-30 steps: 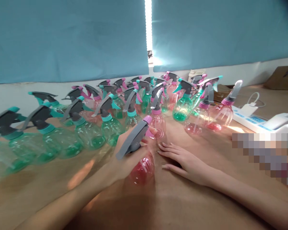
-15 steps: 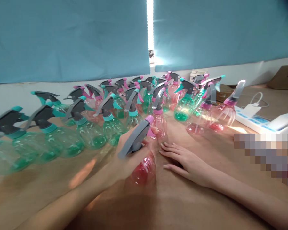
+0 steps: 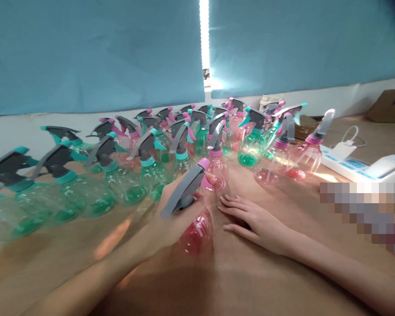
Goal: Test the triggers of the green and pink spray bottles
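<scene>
My left hand (image 3: 174,215) is wrapped round the neck of a pink spray bottle (image 3: 197,232) with a grey and pink trigger head. This bottle stands on the brown tabletop (image 3: 250,285), and my hand hides its collar. To its right my right hand (image 3: 250,217) lies flat on the table, fingers stretched out and holding nothing. Just behind the held bottle stands another pink spray bottle (image 3: 217,171). Close on the left is a green spray bottle (image 3: 154,175) with a turquoise collar.
Several green spray bottles (image 3: 85,193) run along the left, with mixed pink and green ones behind. Two pink bottles (image 3: 304,160) stand at the right, near a white power strip (image 3: 349,164) with a plugged-in charger (image 3: 345,149). Blue blinds (image 3: 102,57) hang behind.
Almost nothing differs; the view has shifted very slightly. Both hands and the held spray bottle keep their places.
</scene>
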### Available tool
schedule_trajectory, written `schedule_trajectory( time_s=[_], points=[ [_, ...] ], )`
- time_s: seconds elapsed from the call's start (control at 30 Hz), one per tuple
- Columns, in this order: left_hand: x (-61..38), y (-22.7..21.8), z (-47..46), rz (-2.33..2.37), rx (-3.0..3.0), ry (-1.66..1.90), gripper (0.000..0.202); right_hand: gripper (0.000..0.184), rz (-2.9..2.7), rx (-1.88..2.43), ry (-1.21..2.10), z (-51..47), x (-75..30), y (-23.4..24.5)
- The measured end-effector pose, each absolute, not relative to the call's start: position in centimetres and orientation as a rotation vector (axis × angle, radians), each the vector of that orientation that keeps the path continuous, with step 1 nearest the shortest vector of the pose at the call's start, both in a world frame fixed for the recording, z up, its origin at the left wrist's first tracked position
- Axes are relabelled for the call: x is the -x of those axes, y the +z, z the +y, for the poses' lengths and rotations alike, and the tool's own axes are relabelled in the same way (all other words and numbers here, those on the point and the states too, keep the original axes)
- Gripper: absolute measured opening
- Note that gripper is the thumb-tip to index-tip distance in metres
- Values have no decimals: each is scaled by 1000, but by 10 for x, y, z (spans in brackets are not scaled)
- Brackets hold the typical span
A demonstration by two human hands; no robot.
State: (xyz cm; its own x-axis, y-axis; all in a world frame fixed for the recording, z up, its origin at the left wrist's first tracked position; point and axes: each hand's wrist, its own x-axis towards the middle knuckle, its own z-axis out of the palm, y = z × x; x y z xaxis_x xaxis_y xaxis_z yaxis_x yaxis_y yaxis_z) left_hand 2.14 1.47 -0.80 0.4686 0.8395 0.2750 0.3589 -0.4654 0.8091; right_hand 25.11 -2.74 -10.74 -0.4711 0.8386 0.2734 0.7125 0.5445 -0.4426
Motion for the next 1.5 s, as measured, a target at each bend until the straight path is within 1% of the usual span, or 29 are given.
schedule_trajectory(
  time_s=[0.8, 1.3, 1.4, 1.5],
  points=[
    [-24, -4, 13, 944, -1951, 907, 4, 48, -2358, 1250, 342, -27, -252, -108],
    [-21, -15, 15, 938, -1814, 895, 13, 49, -2344, 1250, 355, -27, -253, -109],
    [-19, -18, 15, 971, -1791, 892, 17, 48, -2337, 1238, 363, -27, -253, -110],
    [-15, -25, 17, 1013, -1742, 865, 18, 47, -2318, 1233, 372, -27, -253, -110]
  ],
)
